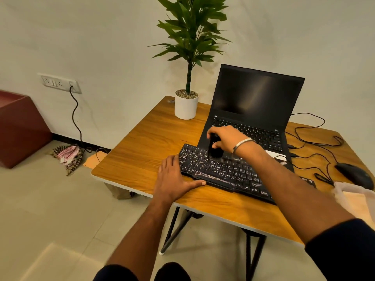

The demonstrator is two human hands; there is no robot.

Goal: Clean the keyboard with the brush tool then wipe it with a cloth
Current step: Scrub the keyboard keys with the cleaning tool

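A black keyboard [227, 173] with white lettering lies on the wooden table [142, 155], in front of an open laptop. My right hand [227, 138] grips a black brush tool [214, 150] whose bristles touch the upper rows of keys. My left hand [172, 179] lies flat on the table with straight fingers, against the keyboard's left end, thumb along its front edge. A pale cloth [353, 197] shows at the right edge of the table, partly cut off.
The black laptop [255, 110] stands open behind the keyboard. A white potted plant [186, 106] is at the table's back. A black mouse [354, 175] and loose cables [316, 138] lie at the right. A rag [68, 157] lies on the floor at the left.
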